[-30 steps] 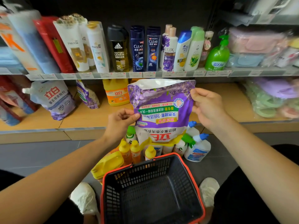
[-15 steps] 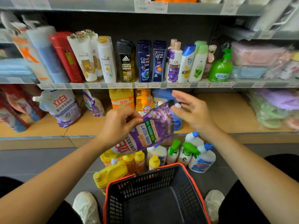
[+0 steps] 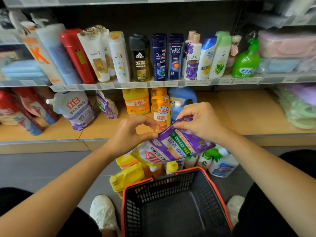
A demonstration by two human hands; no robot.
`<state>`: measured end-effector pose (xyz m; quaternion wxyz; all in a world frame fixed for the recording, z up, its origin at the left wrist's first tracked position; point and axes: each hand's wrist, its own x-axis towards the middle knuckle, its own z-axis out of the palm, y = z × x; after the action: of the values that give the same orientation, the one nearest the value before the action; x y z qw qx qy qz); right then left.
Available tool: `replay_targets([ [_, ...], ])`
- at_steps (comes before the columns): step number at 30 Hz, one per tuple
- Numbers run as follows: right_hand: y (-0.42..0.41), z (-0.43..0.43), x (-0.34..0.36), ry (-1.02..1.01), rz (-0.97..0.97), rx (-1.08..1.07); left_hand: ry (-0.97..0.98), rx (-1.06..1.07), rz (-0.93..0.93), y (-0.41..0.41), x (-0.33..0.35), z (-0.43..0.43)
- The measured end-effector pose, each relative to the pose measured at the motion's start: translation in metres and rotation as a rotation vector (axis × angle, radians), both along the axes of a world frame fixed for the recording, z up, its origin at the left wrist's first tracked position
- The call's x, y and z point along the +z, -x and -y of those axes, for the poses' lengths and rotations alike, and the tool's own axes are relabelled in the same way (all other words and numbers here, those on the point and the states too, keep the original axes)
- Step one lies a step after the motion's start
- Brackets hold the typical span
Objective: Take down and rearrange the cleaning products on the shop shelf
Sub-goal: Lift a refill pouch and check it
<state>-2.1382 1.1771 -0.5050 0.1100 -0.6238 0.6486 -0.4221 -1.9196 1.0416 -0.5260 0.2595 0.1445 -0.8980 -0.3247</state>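
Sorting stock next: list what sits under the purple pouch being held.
Below the purple pouch, on the floor: a yellow jug, small yellow-capped bottles, a green-trigger spray bottle, a large white bottle. The pouch hides other bottles' tops.

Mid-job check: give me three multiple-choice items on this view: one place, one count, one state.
1. The green plastic pump bottle stands: A) on the upper metal shelf, at the right end of the bottle row; B) on the floor; C) in the basket.
2. How many dark blue CLEAR shampoo bottles stand on that shelf? A) one; B) two; C) four.
3. The purple plastic refill pouch is: A) lying in the basket; B) standing on the floor; C) gripped by both hands.
Key: 1A, it ends the upper row; 2B, two stand side by side; 3C, the left hand and right hand each pinch an edge.
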Motion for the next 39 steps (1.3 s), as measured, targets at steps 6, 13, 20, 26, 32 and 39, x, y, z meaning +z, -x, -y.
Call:
replay_targets([
  [6,0.010,0.002,0.009,0.044,-0.090,-0.043,-0.392,0.092,0.323,-0.031,-0.031,0.032],
  [13,0.017,0.014,0.014,0.086,0.009,-0.098,-0.504,-0.050,0.265,-0.041,-0.058,0.031],
  [20,0.027,0.034,0.006,0.088,0.215,-0.165,-0.636,0.276,-0.169,-0.054,-0.054,0.042],
  [26,0.023,0.066,-0.020,-0.019,0.222,-0.223,-0.489,0.474,-0.414,-0.058,-0.008,0.071],
  [32,-0.005,0.112,-0.049,-0.169,-0.030,-0.143,-0.204,0.552,-0.384,-0.040,0.032,0.124],
  [39,-0.041,0.186,-0.056,-0.232,0.279,0.016,0.064,0.348,-0.023,-0.012,0.012,0.177],
])
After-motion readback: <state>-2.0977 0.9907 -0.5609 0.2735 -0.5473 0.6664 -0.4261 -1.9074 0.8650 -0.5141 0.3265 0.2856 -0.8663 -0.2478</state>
